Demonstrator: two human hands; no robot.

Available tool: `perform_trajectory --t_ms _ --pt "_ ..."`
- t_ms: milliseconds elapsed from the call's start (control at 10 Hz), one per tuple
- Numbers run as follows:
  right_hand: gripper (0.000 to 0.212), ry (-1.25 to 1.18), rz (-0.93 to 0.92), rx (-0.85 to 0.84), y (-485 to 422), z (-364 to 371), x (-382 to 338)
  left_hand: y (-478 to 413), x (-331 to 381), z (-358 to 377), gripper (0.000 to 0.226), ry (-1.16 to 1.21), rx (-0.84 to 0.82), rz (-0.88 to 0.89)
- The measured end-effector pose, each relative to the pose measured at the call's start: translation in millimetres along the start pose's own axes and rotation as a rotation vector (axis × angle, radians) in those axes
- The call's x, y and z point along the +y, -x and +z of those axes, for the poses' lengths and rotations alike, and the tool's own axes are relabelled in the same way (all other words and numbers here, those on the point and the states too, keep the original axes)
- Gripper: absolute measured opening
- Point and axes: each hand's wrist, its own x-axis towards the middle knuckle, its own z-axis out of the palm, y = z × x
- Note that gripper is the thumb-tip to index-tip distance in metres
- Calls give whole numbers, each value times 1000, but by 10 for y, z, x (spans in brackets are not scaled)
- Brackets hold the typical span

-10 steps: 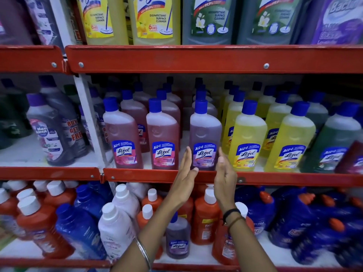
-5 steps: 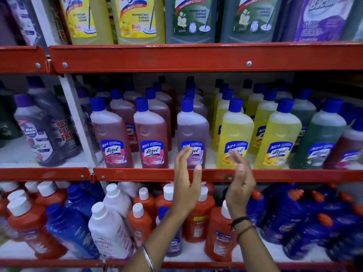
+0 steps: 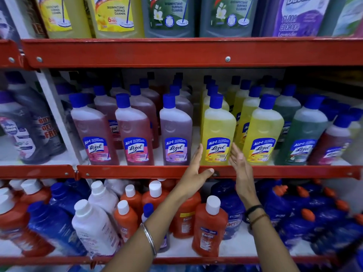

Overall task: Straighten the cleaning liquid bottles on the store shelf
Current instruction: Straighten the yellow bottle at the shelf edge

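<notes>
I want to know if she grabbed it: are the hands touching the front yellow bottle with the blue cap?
Cannot tell. In the head view the left hand and right hand flank the front yellow bottle, overlapping its edges.

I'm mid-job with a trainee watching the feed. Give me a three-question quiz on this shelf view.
1. True or false: both hands are clamped shut around the front yellow bottle.
2. Multiple choice: the bottle directly left of it in the front row is A) green, B) purple, C) orange.
3. Fill in: the left hand has its thumb lying over the red ____ of the middle shelf.

Key
1. False. The left hand and right hand are open, palms facing, one on each side of the bottle's base.
2. B.
3. Rail, the shelf's front edge.
</notes>
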Motion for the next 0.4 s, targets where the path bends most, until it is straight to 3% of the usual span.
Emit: perform_trajectory --t_ms 400 --pt "85 -99 32 80 -12 -8 -83 58 147 -68 73 105 -28 -12"
